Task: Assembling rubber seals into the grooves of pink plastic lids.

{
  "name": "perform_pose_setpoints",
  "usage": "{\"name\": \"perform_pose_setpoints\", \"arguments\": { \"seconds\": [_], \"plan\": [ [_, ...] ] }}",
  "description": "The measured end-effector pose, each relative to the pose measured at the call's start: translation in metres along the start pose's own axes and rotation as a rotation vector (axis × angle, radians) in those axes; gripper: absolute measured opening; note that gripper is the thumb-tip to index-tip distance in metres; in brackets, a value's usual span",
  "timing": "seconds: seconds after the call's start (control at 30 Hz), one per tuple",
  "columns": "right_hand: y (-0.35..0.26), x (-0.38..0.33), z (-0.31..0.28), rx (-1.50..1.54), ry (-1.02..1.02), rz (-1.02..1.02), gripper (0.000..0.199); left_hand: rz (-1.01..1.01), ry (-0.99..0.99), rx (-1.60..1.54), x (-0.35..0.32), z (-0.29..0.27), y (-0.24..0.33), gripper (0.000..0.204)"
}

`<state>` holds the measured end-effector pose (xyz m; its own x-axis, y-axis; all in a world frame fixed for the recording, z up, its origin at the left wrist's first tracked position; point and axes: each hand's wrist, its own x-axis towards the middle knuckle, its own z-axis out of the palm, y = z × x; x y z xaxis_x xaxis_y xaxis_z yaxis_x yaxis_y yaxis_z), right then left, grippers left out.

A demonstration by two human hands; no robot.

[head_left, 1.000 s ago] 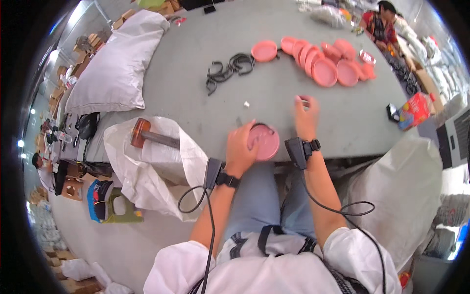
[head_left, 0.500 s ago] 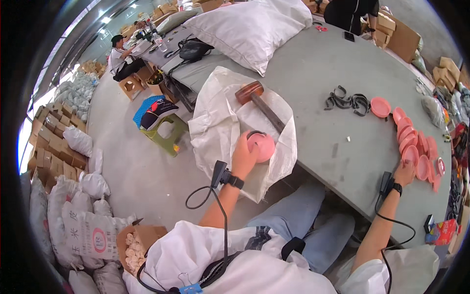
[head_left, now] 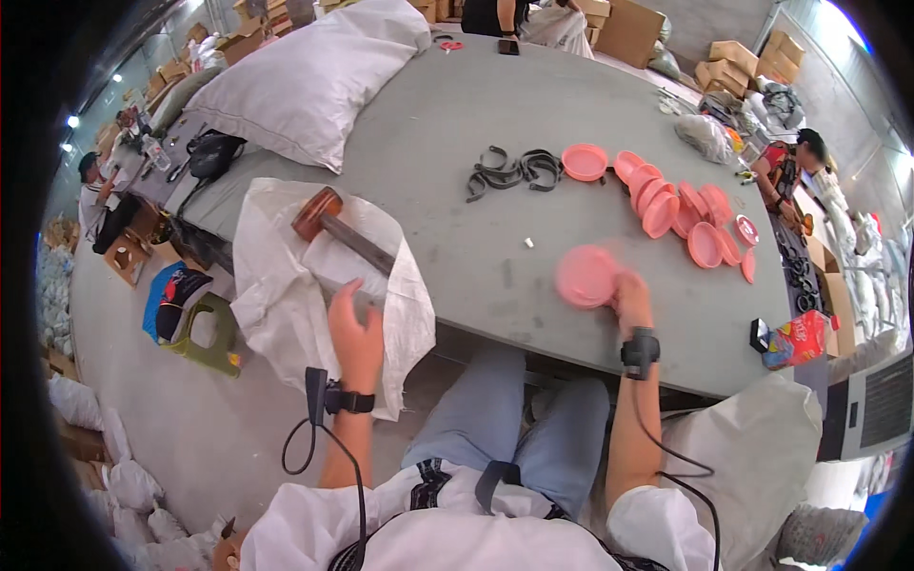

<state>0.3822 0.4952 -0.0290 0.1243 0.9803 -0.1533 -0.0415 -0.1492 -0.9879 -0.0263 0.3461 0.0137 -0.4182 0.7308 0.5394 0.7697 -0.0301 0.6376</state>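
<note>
My right hand (head_left: 632, 300) grips a round, shallow pink plastic dish (head_left: 585, 278) by its right edge, above the near part of the grey table; the dish is smeared by motion. Over the mouth of a white woven sack (head_left: 276, 233) is my left hand (head_left: 356, 333), fingers apart and nothing seen in them. Just beyond it, a mallet (head_left: 345, 233) with a brown head lies across the sack. Several pink dishes (head_left: 661, 214) lie in an overlapping cluster at the right, one more (head_left: 584, 162) apart. Beside that one are several black curved strips (head_left: 514, 171).
A full white sack (head_left: 305, 81) covers the far left of the table (head_left: 457, 276). A small white piece (head_left: 529, 244) lies mid-table. At the right edge is a red packet (head_left: 798, 339). A green stool (head_left: 205, 333) stands left. Other people (head_left: 785, 176) are farther off.
The pink dish with a black strip has left my left hand, which is now empty. My right hand has lifted a dish from the cluster and moved left with it. The view has turned right.
</note>
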Motion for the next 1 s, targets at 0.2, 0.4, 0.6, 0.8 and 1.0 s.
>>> {"name": "perform_pose_setpoints", "arguments": {
  "seconds": [0.2,0.4,0.6,0.8,1.0],
  "plan": [
    [-0.043,-0.012,0.055,-0.899,0.173,-0.527,0.028,0.398,-0.276,-0.231,-0.01,0.101,0.122,0.053],
    [-0.068,0.036,0.098,-0.793,-0.075,-0.582,0.034,0.409,-0.585,0.04,-0.021,0.173,0.135,0.06],
    [-0.061,0.126,0.145,-1.204,-0.127,-0.687,0.032,0.399,-0.576,0.004,-0.021,0.172,0.131,0.06],
    [-0.044,0.137,0.146,-1.116,-0.056,-0.542,0.021,0.343,-0.554,-0.111,-0.021,0.171,0.129,0.051],
    [-0.09,0.03,0.073,-0.821,-0.122,-0.677,0.02,0.265,-0.502,-0.301,-0.018,0.172,0.125,0.038]
  ]
}}
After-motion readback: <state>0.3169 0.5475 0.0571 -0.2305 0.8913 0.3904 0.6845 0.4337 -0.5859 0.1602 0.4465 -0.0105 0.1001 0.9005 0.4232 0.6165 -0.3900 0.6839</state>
